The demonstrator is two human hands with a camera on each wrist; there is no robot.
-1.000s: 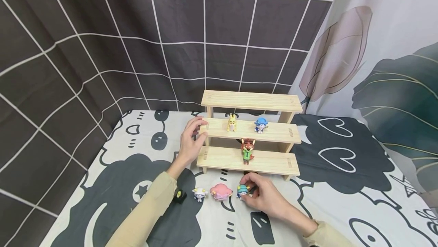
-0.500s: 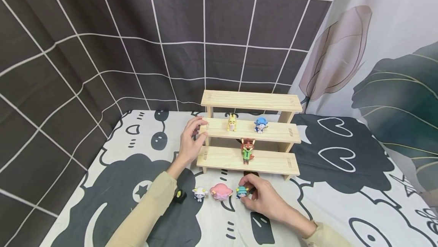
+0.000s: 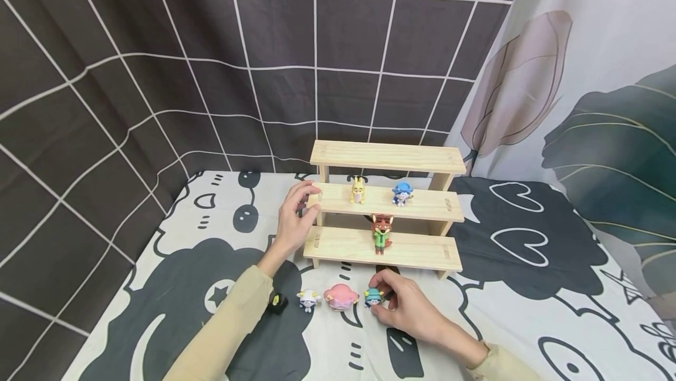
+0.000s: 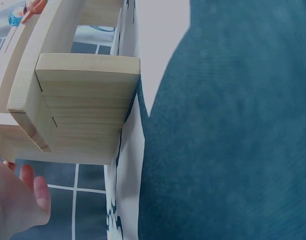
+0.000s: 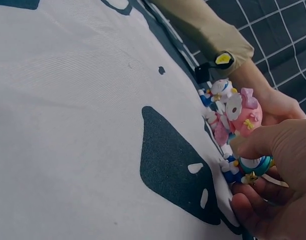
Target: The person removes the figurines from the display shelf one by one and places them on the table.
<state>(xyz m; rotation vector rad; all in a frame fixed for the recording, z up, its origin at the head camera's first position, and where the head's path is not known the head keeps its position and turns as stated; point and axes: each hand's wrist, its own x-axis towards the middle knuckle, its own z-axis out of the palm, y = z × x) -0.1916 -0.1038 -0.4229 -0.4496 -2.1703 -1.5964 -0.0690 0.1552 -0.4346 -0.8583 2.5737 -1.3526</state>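
Note:
A three-tier wooden shelf stands on the patterned cloth. My left hand holds the left end of its middle tier. My right hand pinches a small teal-capped figure that rests on the cloth in front of the shelf. A pink figure, a white figure and a small black figure stand in a row to its left. On the shelf are a yellow figure, a blue figure and a fox figure.
The black-and-white cartoon cloth covers the table. A dark grid-pattern curtain hangs behind and to the left, a leaf-print curtain to the right. The shelf's top tier carries nothing.
My right hand has shifted slightly on the teal-capped figure, which stays on the cloth. My left hand has not moved.

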